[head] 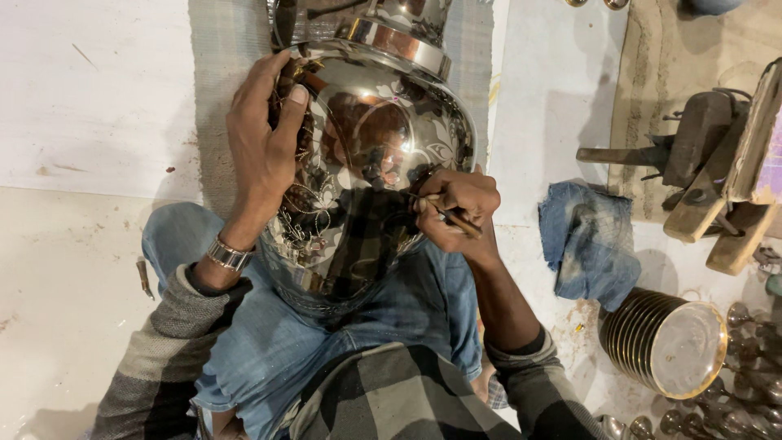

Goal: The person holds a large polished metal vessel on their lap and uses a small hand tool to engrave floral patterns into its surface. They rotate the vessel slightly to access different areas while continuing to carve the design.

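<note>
A large shiny steel pot with engraved flower patterns lies on my lap, its neck pointing away from me. My left hand presses flat on the pot's left side and steadies it, a metal watch on the wrist. My right hand is closed around a thin pen-like engraving tool, with the tip touching the pot's lower right surface.
A folded blue cloth lies on the floor to the right. Beyond it stand a stack of steel plates, several small steel cups and wooden blocks with a hammer-like tool. A small tool lies on the left floor.
</note>
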Motion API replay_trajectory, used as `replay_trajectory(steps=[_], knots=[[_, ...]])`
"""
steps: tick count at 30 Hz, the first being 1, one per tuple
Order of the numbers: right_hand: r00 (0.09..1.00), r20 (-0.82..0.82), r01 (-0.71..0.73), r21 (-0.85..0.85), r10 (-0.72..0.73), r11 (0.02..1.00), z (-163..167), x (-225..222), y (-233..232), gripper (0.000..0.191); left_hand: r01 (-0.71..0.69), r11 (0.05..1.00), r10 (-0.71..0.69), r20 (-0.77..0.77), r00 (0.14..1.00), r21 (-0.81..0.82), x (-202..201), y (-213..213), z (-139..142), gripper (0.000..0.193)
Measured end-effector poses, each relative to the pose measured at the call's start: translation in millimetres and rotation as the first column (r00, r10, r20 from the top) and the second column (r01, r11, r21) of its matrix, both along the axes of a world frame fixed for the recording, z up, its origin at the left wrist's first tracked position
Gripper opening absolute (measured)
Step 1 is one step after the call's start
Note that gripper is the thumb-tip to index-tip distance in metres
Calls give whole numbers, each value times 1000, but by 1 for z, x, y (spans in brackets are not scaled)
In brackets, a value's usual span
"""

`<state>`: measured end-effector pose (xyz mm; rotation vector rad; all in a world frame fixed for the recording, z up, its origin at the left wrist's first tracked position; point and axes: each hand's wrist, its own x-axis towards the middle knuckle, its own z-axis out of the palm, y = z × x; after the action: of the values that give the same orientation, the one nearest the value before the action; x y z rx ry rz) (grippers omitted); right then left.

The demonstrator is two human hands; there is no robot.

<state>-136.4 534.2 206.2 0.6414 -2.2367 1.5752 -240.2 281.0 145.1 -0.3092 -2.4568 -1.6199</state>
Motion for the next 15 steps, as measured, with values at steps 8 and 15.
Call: replay_trajectory(steps=[8, 15], knots=[[984, -76, -157, 78, 163, 985, 3, -10, 11, 28, 4, 1000, -4, 8, 1000, 8, -1, 3, -1, 61], [963, -126, -223, 134, 240, 966, -17, -15, 20, 31, 10, 999, -11, 16, 1000, 41, -1, 5, -4, 63]])
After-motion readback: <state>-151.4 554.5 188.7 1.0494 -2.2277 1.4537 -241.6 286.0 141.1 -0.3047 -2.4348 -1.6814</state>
